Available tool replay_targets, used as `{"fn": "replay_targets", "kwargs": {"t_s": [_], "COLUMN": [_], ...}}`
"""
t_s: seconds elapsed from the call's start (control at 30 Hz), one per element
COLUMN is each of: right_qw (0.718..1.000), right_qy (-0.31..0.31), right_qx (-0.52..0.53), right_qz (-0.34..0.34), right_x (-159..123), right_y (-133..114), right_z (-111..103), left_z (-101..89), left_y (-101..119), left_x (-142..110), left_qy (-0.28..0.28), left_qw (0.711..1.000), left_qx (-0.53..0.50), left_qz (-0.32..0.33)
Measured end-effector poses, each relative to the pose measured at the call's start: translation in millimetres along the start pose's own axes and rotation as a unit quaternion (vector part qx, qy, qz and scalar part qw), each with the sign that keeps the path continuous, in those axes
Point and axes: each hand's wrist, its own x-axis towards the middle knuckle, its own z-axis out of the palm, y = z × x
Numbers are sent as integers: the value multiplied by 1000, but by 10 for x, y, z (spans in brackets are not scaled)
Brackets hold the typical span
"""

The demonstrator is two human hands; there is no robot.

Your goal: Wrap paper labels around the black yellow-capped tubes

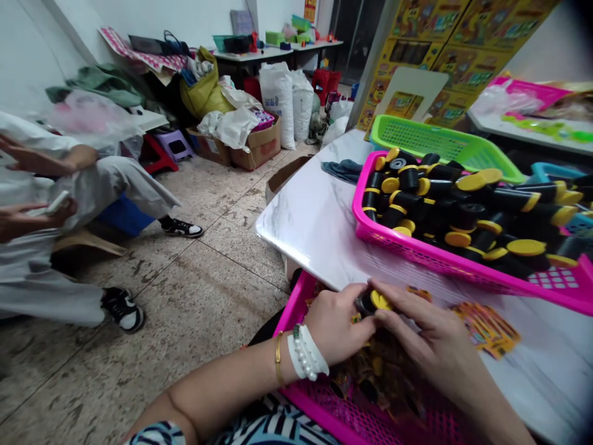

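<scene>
My left hand (336,324) and my right hand (428,337) meet over a pink basket (296,309) on my lap. Together they grip one small black tube with a yellow cap (373,301). The left fingers wrap the tube's dark body. The right fingers press on its capped end. A pearl bracelet and a thin gold bangle sit on my left wrist. On the white marble table (315,216) stands a second pink basket (417,250) filled with several more black tubes with yellow caps (463,204). Printed yellow stickers (488,327) lie on the table beside my right hand.
A green basket (417,139) stands behind the full pink one, and a blue one shows at the right edge. A person in white clothes and black-and-white shoes (123,309) sits at the left. Boxes, white sacks (285,99) and tables crowd the back of the room.
</scene>
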Motion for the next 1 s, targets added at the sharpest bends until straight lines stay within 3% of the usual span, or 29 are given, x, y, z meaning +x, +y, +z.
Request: {"fn": "replay_targets", "kwargs": {"t_s": [0.1,0.2,0.27,0.4,0.5,0.57,0.67,0.77,0.87,1.0], "right_qw": [987,949,936,947,960,971,992,998,984,914], "right_qy": [17,40,51,66,49,24,-5,21,71,115], "right_qx": [102,214,243,214,182,153,66,-9,97,320], "right_qz": [126,229,248,229,209,185,104,67,128,223], "right_x": [-17,30,62,54,36,40,36,-50,-242,-500], "right_y": [-40,-105,-136,-135,-87,-61,-72,-159,-275,-314], "right_z": [40,76,111,172,162,119,36,2,69,249], "left_z": [64,81,85,81,10,-84,-248,-343,-328,-216], "left_y": [-2,-8,-20,-48,-84,-124,-199,-265,-310,-327], "left_x": [49,53,47,37,10,-32,-114,-188,-237,-247], "left_qy": [21,29,23,23,17,-4,-40,-6,35,22], "left_qw": [1000,999,1000,999,991,960,869,818,798,785], "left_qx": [-2,0,-2,-37,-123,-246,-438,-508,-529,-544], "left_qz": [6,16,17,7,-58,-132,-225,-270,-287,-297]}}
